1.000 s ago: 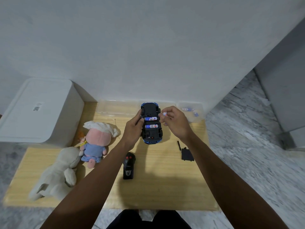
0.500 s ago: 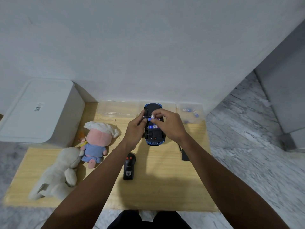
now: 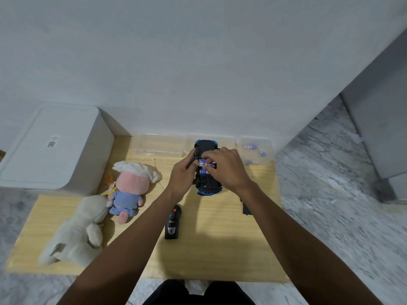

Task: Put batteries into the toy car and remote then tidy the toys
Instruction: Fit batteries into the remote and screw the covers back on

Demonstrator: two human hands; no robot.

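Observation:
A blue toy car (image 3: pixel 207 189) lies upside down on the wooden mat, its black underside up and its battery bay open. My left hand (image 3: pixel 182 175) grips the car's left side. My right hand (image 3: pixel 226 170) pinches a battery (image 3: pixel 203 163) and holds it slanted over the bay, one end raised, above another battery (image 3: pixel 203 172) seated in the bay. The black remote (image 3: pixel 172 223) lies on the mat nearer me. Loose batteries (image 3: pixel 250 147) sit in a clear box at the back right.
A pink plush doll (image 3: pixel 130 188) and a pale plush animal (image 3: pixel 77 232) lie at the left. A white lidded bin (image 3: pixel 52 148) stands at the back left. Clear empty boxes (image 3: pixel 157 146) line the wall. A black battery cover (image 3: pixel 246 209) lies right of the car.
My right hand has moved from beside the car to over its battery bay, carrying the battery in. The car has shifted slightly away from me; my left hand stays on it.

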